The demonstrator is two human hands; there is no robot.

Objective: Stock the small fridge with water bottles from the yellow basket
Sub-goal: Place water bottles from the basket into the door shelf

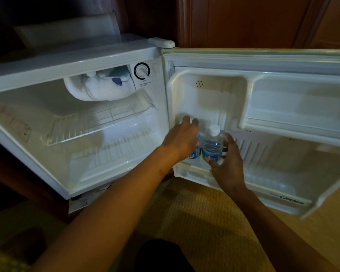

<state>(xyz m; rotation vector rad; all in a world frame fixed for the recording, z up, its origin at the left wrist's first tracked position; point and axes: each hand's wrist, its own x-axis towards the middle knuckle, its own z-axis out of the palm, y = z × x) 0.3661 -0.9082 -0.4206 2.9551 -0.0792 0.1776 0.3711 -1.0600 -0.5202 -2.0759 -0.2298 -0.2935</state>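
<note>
Bottles being seated in the door shelf (192,174) hinge-end corner: left hand (182,139) covers one bottle (196,154), grip unclear; right hand (229,163), fingers spread, steadies the capped bottle (212,144). Next, let go.

Fridge (71,61) white inside and out; door (283,61) liner white, cream tint. Dial (142,71) white, black ring, dark lettering under it. Wire shelf (98,118) white grid. Frost lump (98,87) at top edge of fridge white, blue patch, teal tint. Two bottles (212,146) on door's bottom shelf: clear, white cap showing on one, blue labels with white script. Floor mat (194,213) tan, fine woven pattern. Wood panel (253,20) behind reddish brown. Bottom-left corner yellow-green blur, cannot tell what.
</note>
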